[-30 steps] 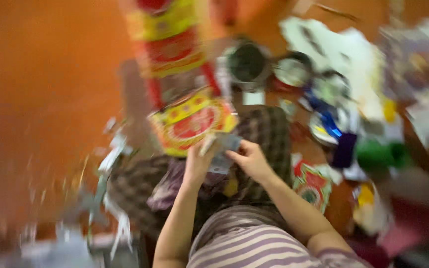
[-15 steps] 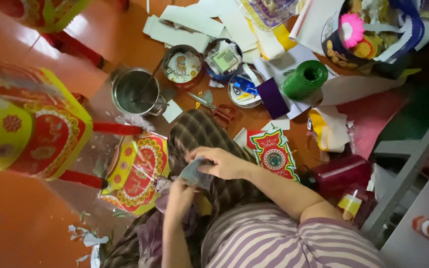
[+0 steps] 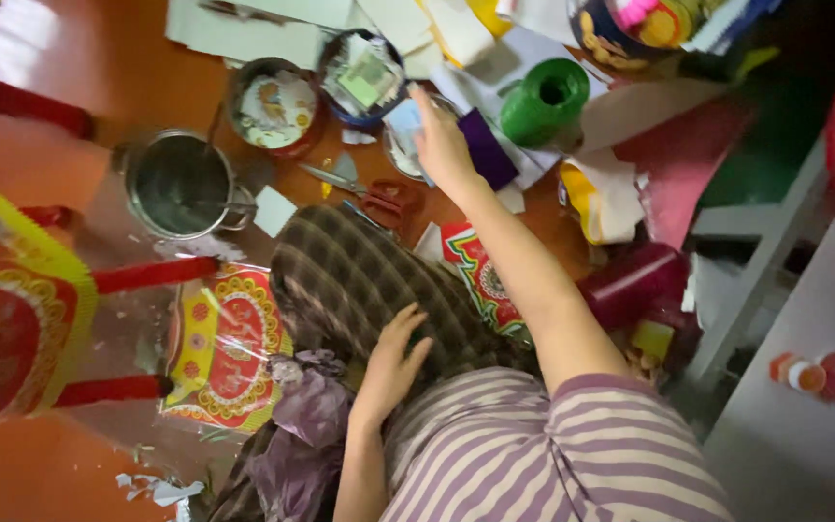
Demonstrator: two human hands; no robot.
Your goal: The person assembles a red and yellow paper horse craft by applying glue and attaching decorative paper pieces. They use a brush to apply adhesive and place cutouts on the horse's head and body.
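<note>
Floor (image 3: 99,77): we see bare orange-red floor in the far left corner and along the left edge; the far and right parts are strewn with paper and craft things.
Right hand (image 3: 442,145): we see it stretched out, fingers extended, on a pale card (image 3: 406,124) at a small bowl; whether it pinches the card we cannot tell.
Left hand (image 3: 393,362): it lies flat with fingers spread on the checked cloth (image 3: 359,280) over the lap.
Pot (image 3: 178,184): a steel pot stands left of the cloth, towards the floor's left edge.
Tins: a round tin (image 3: 273,104) with a printed picture sits beyond the pot; a second bowl (image 3: 361,72) of paper scraps is just beside it.
Scissors (image 3: 369,193): red-handled, they lie between the cloth and the right hand.
Spool (image 3: 543,101): a green spool sits right of the right hand, near a purple piece (image 3: 487,150).
Lantern panels: a red and yellow panel (image 3: 229,343) lies left of the lap; a larger frame (image 3: 12,319) stands at the left edge.
Room: a white shelf (image 3: 785,290) runs along the right side.
Scraps (image 3: 161,488): white bits lie at the near left.
</note>
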